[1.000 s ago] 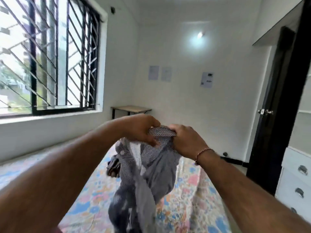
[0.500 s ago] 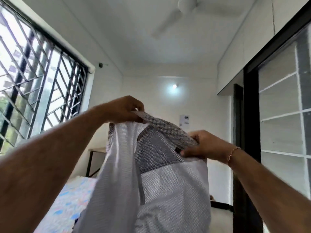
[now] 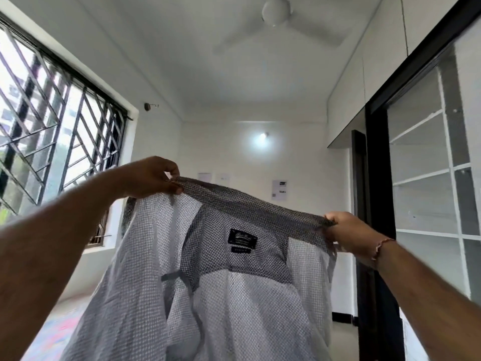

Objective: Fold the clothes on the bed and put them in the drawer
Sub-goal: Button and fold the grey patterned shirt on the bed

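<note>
We hold the shirt (image 3: pixel 213 287) up in the air in front of us, inside facing us, collar stretched taut between both hands. The left hand (image 3: pixel 152 178) pinches one collar end between thumb and curled fingers. The right hand (image 3: pixel 351 234) grips the other end, fingers curled round the fabric; a thin bracelet (image 3: pixel 382 246) circles that wrist. The lower hem of the shirt is cut off by the bottom edge. Text on the dark neck label (image 3: pixel 242 237) is too small to read. Of the bed (image 3: pixel 56 337), only a blurred patterned corner shows at lower left; the drawer is out of view. The papers (image 3: pixel 279 190) on the far wall are illegible. The room has white walls, a barred window (image 3: pixel 57 142) at left, a ceiling fan (image 3: pixel 276 11), a lit wall lamp (image 3: pixel 263 136), and open white shelving (image 3: pixel 429 183) in a dark frame at right.
</note>
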Available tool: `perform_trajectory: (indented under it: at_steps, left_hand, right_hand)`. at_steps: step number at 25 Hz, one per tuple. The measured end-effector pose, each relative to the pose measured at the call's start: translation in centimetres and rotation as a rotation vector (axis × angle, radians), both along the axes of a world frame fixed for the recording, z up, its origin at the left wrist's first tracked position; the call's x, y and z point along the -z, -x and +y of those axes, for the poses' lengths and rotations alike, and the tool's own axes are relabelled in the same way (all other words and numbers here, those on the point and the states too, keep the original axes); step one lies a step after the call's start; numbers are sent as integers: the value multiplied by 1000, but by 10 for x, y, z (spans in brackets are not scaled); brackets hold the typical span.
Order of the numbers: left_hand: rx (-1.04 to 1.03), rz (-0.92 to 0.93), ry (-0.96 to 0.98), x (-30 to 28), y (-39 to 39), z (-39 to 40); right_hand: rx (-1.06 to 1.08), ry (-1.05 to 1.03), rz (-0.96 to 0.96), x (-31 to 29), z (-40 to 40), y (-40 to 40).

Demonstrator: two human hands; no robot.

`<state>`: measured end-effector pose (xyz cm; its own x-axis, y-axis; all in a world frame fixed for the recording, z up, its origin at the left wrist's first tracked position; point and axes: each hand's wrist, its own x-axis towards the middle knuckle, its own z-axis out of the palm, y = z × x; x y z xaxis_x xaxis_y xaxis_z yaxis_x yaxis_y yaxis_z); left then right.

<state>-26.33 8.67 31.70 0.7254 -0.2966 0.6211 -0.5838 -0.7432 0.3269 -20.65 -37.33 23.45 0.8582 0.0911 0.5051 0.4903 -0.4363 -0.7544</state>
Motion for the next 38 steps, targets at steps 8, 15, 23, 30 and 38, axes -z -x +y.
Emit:
perform_trajectory:
  at_steps: [8, 15, 23, 30, 38]
  left_hand:
    - [165, 58, 378, 27, -15, 16]
    - [93, 71, 125, 30, -25, 20]
    - [-69, -14, -189, 29, -27, 4]
    - [-37, -57, 42, 56, -24, 20]
    - [296, 344, 870, 191, -62, 28]
  right_hand:
    - [-105, -462, 13, 17, 11, -5]
    - [-326, -399, -166, 10, -2, 5]
    - [181, 367, -314, 7, -3, -3]
    - [-60, 31, -43, 17, -22, 10]
    - [-144, -397, 77, 117, -21, -10]
